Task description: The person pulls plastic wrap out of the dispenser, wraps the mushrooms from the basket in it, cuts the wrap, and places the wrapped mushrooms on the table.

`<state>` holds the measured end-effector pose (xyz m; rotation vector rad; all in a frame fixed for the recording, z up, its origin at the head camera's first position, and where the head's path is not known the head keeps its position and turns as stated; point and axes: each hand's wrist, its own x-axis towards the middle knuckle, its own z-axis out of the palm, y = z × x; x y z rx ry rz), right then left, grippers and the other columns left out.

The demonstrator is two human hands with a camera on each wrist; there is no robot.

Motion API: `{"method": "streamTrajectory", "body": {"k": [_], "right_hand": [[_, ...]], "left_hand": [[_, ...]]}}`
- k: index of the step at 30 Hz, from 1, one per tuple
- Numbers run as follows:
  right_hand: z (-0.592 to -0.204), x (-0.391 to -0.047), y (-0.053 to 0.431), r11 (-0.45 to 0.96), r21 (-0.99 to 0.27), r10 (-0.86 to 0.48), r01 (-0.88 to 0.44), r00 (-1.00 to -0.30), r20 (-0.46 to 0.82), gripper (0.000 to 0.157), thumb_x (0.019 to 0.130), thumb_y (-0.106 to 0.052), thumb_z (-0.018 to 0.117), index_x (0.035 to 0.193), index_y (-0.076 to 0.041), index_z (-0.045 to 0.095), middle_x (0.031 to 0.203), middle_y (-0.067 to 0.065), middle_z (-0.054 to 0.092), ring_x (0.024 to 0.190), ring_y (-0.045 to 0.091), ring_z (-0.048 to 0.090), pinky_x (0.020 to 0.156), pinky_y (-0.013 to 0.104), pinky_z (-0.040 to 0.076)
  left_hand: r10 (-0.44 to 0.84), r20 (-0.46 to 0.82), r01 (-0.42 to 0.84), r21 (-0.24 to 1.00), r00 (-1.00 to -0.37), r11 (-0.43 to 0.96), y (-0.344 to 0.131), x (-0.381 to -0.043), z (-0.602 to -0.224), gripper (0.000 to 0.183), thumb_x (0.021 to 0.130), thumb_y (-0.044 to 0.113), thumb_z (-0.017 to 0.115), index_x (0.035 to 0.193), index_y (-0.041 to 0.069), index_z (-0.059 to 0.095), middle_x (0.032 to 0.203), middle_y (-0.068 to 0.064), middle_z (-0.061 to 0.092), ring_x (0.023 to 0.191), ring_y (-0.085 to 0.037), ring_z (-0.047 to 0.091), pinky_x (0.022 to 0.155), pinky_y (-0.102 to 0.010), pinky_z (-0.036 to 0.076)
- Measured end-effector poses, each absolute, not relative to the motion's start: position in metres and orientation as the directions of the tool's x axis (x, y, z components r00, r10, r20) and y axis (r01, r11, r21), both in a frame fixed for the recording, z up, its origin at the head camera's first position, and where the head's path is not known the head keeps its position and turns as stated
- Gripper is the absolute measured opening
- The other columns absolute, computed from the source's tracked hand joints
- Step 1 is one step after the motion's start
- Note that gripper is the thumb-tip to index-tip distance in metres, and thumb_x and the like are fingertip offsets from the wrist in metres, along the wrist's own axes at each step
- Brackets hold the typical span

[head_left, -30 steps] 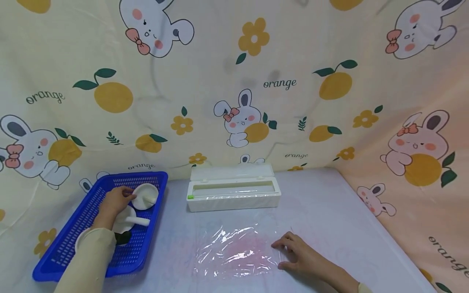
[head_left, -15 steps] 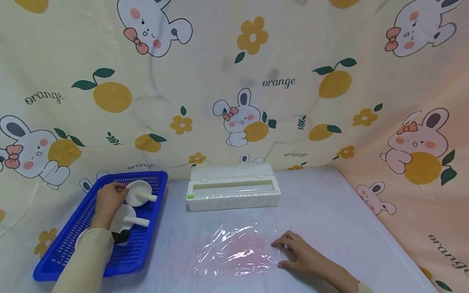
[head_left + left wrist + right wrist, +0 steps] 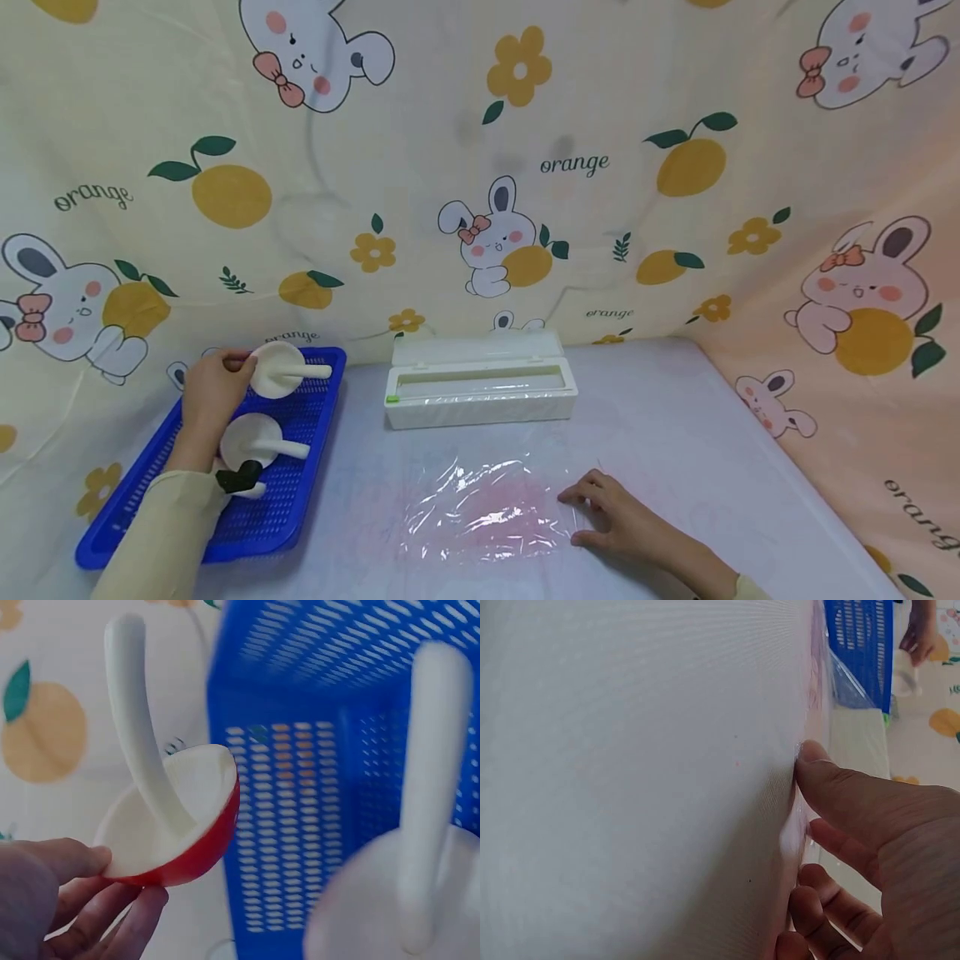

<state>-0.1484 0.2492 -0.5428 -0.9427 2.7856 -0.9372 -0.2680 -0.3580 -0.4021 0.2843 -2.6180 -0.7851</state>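
Note:
My left hand (image 3: pixel 213 400) pinches the rim of a small bowl (image 3: pixel 191 859), red outside and white inside, tilted and raised over the far left of the blue basket (image 3: pixel 303 508). A curved white spoon handle (image 3: pixel 131 705) leans out of it. A second such bowl (image 3: pixel 243 437) with a white handle lies in the basket below, beside a black object (image 3: pixel 240 477) partly covered by the sleeve. My right hand (image 3: pixel 618 521) rests its fingertips on the table at the right edge of a clear plastic film sheet (image 3: pixel 487 517), thumb and fingers apart.
A white cling film dispenser (image 3: pixel 480 408) with its lid raised stands behind the film. The white-covered table (image 3: pixel 697 433) meets a printed curtain (image 3: pixel 420 167) at the back and right. Another white handle end (image 3: pixel 255 490) shows near the left sleeve.
My left hand has lifted the bowl with its handle up and to the left in the basket, tilting it. My right hand and the film have stayed put.

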Motion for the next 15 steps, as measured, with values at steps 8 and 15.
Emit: {"method": "streamTrajectory", "body": {"k": [8, 15], "right_hand": [[-0.543, -0.149, 0.250, 0.636, -0.557, -0.569, -0.534, -0.812, 0.129, 0.049, 0.091, -0.044, 0.086, 0.132, -0.022, 0.070, 0.119, -0.009, 0.057, 0.106, 0.010, 0.051, 0.090, 0.031, 0.051], [-0.545, -0.149, 0.251, 0.627, -0.553, -0.568, -0.549, -0.808, 0.159, 0.048, 0.091, -0.042, 0.087, 0.131, -0.022, 0.070, 0.118, -0.009, 0.058, 0.105, 0.010, 0.052, 0.090, 0.031, 0.051]], "left_hand": [[-0.303, 0.290, -0.081, 0.589, -0.908, 0.804, -0.322, -0.250, -0.377, 0.042, 0.109, 0.028, 0.060, 0.129, -0.008, 0.067, 0.117, -0.032, 0.071, 0.100, -0.045, 0.068, 0.083, -0.056, 0.058], [-0.205, 0.310, 0.007, 0.567, -0.928, 0.824, -0.288, -0.241, -0.367, 0.036, 0.108, 0.027, 0.065, 0.126, -0.004, 0.071, 0.111, -0.027, 0.075, 0.091, -0.037, 0.071, 0.068, -0.037, 0.057]]}}
